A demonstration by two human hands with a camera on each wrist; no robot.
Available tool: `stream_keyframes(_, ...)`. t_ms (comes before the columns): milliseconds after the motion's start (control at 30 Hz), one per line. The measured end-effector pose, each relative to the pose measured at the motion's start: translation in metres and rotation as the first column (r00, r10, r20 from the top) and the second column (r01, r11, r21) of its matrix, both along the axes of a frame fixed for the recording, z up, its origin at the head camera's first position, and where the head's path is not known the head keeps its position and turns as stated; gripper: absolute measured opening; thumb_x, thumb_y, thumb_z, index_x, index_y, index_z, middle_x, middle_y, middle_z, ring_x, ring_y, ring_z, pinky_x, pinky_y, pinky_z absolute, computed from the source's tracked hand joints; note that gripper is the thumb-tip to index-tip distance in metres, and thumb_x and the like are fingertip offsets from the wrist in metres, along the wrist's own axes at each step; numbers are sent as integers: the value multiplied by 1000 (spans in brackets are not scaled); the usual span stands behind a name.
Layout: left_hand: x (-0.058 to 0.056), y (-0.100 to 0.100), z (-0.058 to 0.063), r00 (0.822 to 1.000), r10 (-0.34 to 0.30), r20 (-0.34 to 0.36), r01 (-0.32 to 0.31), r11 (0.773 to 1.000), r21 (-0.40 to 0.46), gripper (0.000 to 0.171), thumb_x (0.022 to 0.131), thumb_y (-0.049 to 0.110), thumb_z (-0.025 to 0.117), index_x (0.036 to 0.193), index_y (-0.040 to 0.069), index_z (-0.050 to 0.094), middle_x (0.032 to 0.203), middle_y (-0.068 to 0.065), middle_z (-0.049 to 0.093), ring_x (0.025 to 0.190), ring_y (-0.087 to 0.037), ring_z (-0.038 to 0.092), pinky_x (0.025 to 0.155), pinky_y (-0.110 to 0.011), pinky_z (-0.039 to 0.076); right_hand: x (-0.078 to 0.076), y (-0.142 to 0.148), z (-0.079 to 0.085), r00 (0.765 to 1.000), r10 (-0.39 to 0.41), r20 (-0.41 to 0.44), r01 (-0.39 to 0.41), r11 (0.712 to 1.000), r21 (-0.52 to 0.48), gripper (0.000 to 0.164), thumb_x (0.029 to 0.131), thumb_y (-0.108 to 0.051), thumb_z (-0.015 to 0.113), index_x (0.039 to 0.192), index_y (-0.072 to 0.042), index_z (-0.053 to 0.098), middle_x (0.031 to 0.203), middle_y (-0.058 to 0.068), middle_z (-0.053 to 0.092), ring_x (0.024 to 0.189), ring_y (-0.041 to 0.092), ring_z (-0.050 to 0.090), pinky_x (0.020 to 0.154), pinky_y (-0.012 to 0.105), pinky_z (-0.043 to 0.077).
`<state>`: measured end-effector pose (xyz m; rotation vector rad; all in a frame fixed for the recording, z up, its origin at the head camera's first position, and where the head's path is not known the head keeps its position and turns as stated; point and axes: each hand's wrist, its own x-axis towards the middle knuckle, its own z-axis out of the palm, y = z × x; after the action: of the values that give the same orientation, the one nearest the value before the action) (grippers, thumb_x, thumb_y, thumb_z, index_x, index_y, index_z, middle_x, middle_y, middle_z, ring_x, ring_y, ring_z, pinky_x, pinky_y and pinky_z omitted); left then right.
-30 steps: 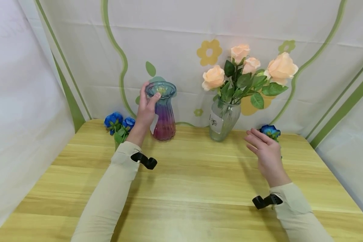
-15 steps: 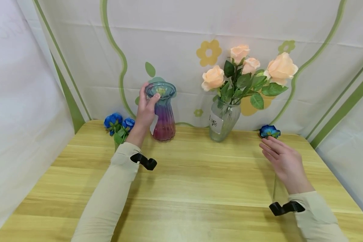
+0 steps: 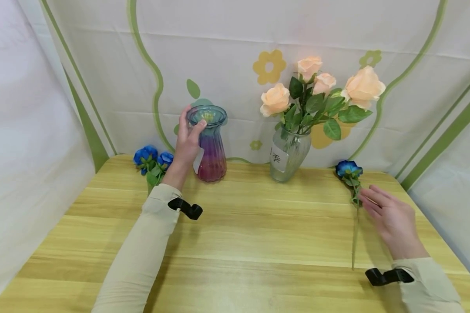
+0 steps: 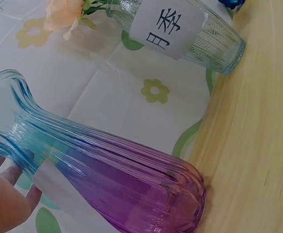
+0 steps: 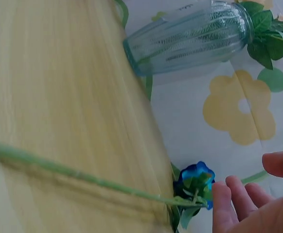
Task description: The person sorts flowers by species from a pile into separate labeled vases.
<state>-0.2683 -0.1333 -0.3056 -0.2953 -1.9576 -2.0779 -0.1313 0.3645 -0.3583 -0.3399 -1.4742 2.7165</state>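
A curtained-off booth is suggested: the wood-grain worktop (image 3: 235, 243) is backed by white fabric (image 3: 219, 65) printed with yellow flowers (image 3: 260, 65) and flanked at both ends by pale hangings (image 3: 27, 130).

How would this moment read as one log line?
left hand: grips multicoloured vase near rim | right hand: by lying blue flower, contact unclear | clear vase: holds peach roses

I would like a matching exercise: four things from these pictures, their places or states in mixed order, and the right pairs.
1. Multicoloured vase
2. Clear vase
3. Single blue rose
4. Bunch of blue roses

A. holds peach roses
B. leftmost on the table
C. gripped by the left hand
D. nearest the right hand

Right pairs: 1-C; 2-A; 3-D; 4-B
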Motion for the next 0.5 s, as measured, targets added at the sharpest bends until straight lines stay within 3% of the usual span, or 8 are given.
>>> stream_keyframes(267, 2, 2, 1, 1000, -14, -11, 15, 1000, 12, 77, 107, 35, 54, 170, 21, 12, 176, -5, 22, 157, -30, 34, 132, -53, 25, 5, 18, -11, 997, 0, 71, -8, 994, 109, 31, 104, 2, 61, 99, -20, 82, 98, -2, 83, 92, 11, 80, 83, 23, 64)
stream_keyframes(500, 1, 0, 0, 1000, -17, -20, 17, 1000, 9, 76, 108, 35, 54, 170, 20, 13, 175, -6, 23, 156, -31, 35, 131, -54, 25, 5, 23, -15, 983, 51, 176, -86, 976, 201, 28, 105, -5, 64, 92, -25, 79, 95, -8, 81, 92, 8, 79, 84, 24, 64)
